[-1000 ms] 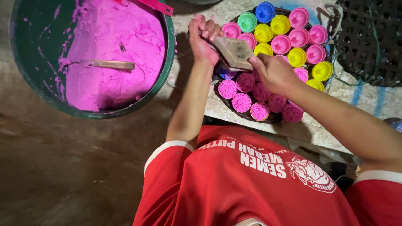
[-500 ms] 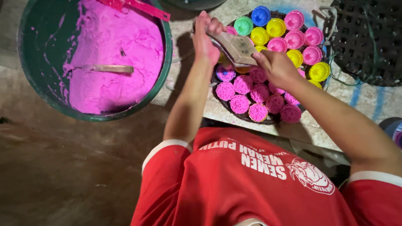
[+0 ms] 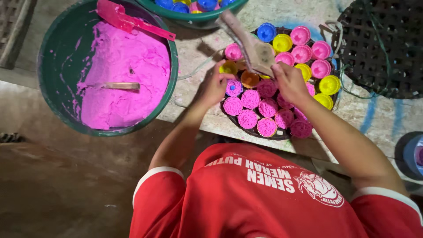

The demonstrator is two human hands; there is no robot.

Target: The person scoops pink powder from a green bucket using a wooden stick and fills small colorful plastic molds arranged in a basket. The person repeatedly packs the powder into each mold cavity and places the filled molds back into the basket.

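Centrally, a flat wooden scraper (image 3: 251, 44) is held tilted over a round dark tray (image 3: 264, 133) of small moulds, its lower end pinched in the closed fingers of the right hand (image 3: 288, 81). A yellow mould cup (image 3: 228, 68) at the tray's left edge is touched by the left hand (image 3: 214, 86), whose fingers are curled about it. Nearest the person, the tray is filled with pink moulded cakes (image 3: 257, 110) set close together; farther off, pink, yellow and blue cups (image 3: 302, 53) are packed side by side. To the left, on the same worn table (image 3: 194, 94), a large green tub (image 3: 53, 88) of pink paste is seen, with a wooden stick (image 3: 119, 86) lying in the paste and a pink scoop (image 3: 128, 21) resting across the rim. A dark woven mat (image 3: 387, 48) lies to the right of the tray.
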